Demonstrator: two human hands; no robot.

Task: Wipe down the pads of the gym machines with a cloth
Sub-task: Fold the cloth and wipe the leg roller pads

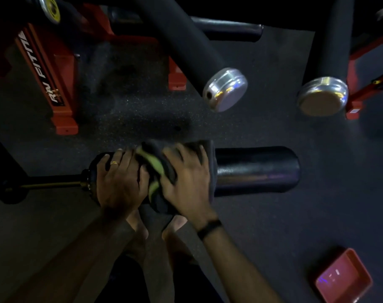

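Observation:
A black cylindrical roller pad [258, 170] lies across the middle of the view on a thin metal bar. A dark cloth with a green patch [157, 171] is draped over the pad's middle. My left hand [120, 178], with a ring on one finger, curls over the pad's left end beside the cloth. My right hand [186, 180] lies flat on the cloth with fingers spread, pressing it on the pad. The part of the pad under my hands and the cloth is hidden.
Two more black roller pads with shiny metal end caps [226, 88] [323, 96] hang above. Red machine frame parts [55, 79] stand at the upper left and right. A red tray [343, 278] sits on the dark rubber floor at the lower right. My bare feet show below the pad.

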